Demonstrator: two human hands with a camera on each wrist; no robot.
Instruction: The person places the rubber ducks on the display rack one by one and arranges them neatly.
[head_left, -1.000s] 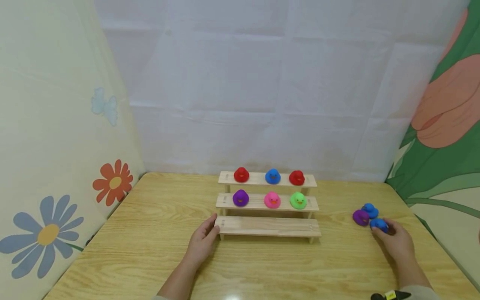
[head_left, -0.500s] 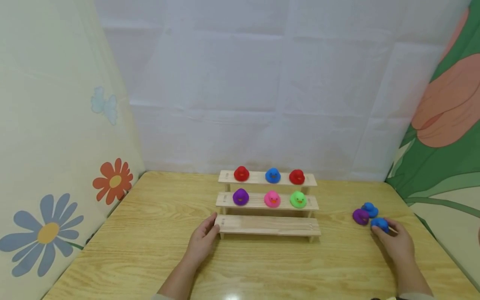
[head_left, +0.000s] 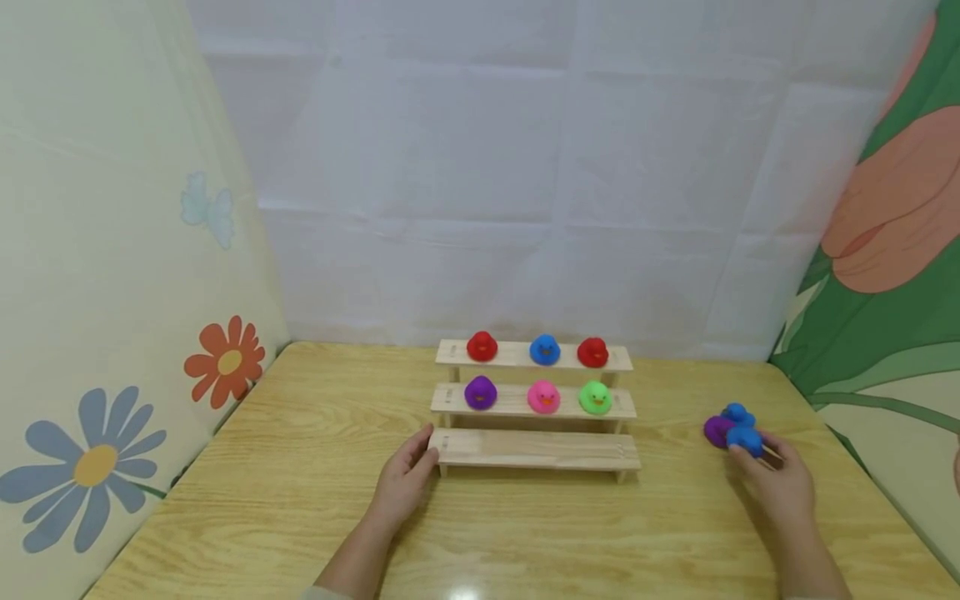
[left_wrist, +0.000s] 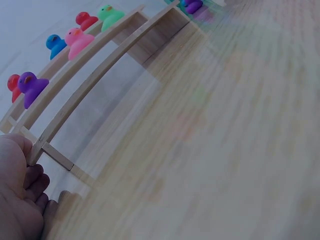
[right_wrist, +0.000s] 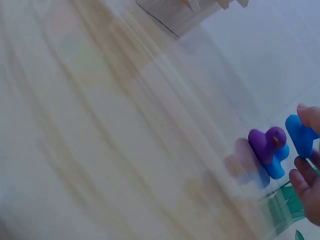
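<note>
Holding a small, smooth blue toy duck (head_left: 744, 443) to the right of a three-tiered, pale wooden stand (head_left: 540, 450)

The right hand (head_left: 780, 487) had its fingers grasping the blue duck, thumb on one side and fingertips on the other, over the right part of the wood-grained, yellowish surface (head_left: 555, 533). Just beyond it sat a purple toy duck (head_left: 717, 432) and a second blue toy duck (head_left: 738, 413), close together; the right wrist view showed a gap between this pair and the held duck.

The left hand (head_left: 402, 487) had its fingers curled round the left end of the stand's lowest board, the thumb above and the other fingers below.

On the top board stood a red duck (head_left: 482, 346) at the left, a blue one in the middle and another red duck (head_left: 593, 353) at the right. The middle board bore, from left to right, a purple one, a bright pink duck (head_left: 543, 397) and a light green duck (head_left: 595, 398). A creased white cloth (head_left: 525, 167) hung behind the surface, with flower-patterned cloths (head_left: 112, 275) at either side
</note>
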